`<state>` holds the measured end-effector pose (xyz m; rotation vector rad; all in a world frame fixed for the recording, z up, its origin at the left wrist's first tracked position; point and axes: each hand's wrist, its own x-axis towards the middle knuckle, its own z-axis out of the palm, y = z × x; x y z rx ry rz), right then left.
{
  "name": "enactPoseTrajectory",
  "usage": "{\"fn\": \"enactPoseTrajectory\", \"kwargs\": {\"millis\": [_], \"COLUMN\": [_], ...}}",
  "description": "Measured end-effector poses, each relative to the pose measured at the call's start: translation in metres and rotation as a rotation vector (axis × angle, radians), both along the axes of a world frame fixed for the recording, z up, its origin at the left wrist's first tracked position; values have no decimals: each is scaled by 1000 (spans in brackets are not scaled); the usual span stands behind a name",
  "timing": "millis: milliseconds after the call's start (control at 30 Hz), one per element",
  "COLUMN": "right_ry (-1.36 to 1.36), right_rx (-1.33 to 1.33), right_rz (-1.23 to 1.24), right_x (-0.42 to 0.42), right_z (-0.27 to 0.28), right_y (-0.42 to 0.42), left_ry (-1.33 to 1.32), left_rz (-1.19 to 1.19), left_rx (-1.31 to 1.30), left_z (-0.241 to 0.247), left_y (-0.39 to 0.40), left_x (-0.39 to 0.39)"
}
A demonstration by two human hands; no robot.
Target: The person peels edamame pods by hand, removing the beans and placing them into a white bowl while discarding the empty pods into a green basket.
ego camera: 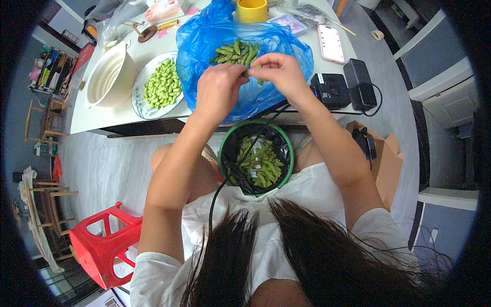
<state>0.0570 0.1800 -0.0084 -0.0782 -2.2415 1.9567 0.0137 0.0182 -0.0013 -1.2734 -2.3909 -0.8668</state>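
Note:
Both hands meet over a blue plastic bag (245, 99) on the white table. My left hand (218, 86) and my right hand (280, 75) pinch a green soybean pod (248, 73) between them, partly hidden by the fingers. Just beyond the fingertips, a pile of unshelled pods (236, 53) lies on the bag. To the left, shelled green beans (162, 84) fill the middle of a white plate (139, 100) with a patterned rim. Below the table edge, between the knees, a green-rimmed bin (290, 161) with a black liner holds many pods or husks (262, 163).
A cream plastic colander (109, 78) stands left of the plate. Behind the bag is a yellow cup (252, 10). A phone (331, 44) and black devices (330, 91) lie at the right. A black cable (245, 153) crosses the bin. A red stool (101, 245) is at lower left.

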Motion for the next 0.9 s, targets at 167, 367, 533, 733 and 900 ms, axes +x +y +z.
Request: {"fn": "enactPoseTrajectory", "kwargs": {"millis": [167, 367, 533, 733, 900], "right_ry": [-113, -53, 5, -7, -26], "right_rx": [-500, -142, -110, -99, -49], "right_rz": [-1, 16, -6, 74, 85], "right_x": [-8, -16, -23, -34, -41], "right_z": [0, -12, -16, -20, -21], "right_y": [-4, -5, -6, -4, -3], "left_ry": [-138, -299, -226, -82, -43], "left_rz": [73, 116, 124, 147, 119], "left_rx": [147, 226, 152, 55, 107], "left_z": [-1, -9, -11, -16, -18], "left_y": [5, 6, 6, 4, 4], "left_x": [-2, -12, -18, -27, -34]}}
